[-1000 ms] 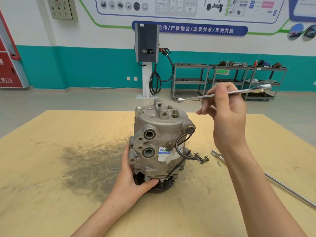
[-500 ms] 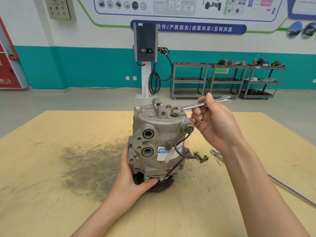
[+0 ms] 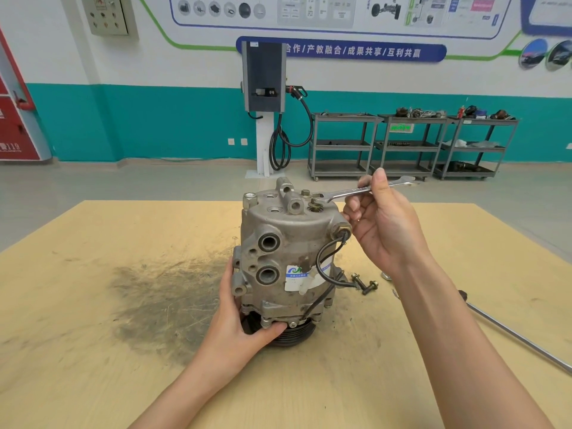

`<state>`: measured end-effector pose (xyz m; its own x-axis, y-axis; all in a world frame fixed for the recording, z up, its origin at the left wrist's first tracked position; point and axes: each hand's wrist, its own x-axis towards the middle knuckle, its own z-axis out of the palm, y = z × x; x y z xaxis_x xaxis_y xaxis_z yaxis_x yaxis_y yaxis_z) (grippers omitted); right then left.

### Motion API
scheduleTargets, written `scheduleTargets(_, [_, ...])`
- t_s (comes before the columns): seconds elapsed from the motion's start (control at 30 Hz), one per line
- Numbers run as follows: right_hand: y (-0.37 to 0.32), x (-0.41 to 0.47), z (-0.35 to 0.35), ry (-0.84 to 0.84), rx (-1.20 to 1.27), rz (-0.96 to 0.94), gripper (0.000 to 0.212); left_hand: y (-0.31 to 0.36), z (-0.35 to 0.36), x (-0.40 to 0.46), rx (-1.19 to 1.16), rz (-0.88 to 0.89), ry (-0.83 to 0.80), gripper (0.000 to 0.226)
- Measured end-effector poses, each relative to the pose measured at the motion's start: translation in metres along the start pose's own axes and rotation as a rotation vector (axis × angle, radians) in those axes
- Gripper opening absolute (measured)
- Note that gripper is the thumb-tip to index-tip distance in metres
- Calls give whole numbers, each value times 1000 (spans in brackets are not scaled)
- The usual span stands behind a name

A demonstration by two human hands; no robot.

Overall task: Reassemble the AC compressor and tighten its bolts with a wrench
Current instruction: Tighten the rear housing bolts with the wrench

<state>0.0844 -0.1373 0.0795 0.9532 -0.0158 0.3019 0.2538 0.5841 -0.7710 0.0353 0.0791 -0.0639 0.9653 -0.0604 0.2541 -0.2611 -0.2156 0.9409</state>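
The right hand (image 3: 383, 224), pinching the wrench (image 3: 356, 191), has brought it down from mid-air onto the bolt (image 3: 315, 207) atop the compressor (image 3: 288, 258), which the left hand (image 3: 244, 320) grips upright mid-bench (image 3: 93, 305), so tightening can begin.

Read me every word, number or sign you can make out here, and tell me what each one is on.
"合作/产教融合/成果共享/互利共赢": blue wall banner.
"119": red cabinet, far left.
Compressor sticker: logo and print unreadable.
Wrench stamping: too small.
Wall posters and green cart tag: blurred.
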Motion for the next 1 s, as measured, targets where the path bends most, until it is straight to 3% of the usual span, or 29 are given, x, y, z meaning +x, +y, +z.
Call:
scheduleTargets(0.53, [3, -1, 0, 44, 16, -40, 33, 0, -1, 0, 2, 6, -5, 129])
scheduleTargets(0.7, [2, -2, 1, 32, 3, -44, 34, 0, -1, 0, 23, -4, 17, 113])
scheduleTargets(0.83, [0, -3, 0, -24, -25, -44, 33, 1, -1, 0, 15, 17, 0, 125])
scheduleTargets(1.0, [1, -5, 1, -30, -171, -212, 33, 0, 0, 0, 11, 4, -1, 123])
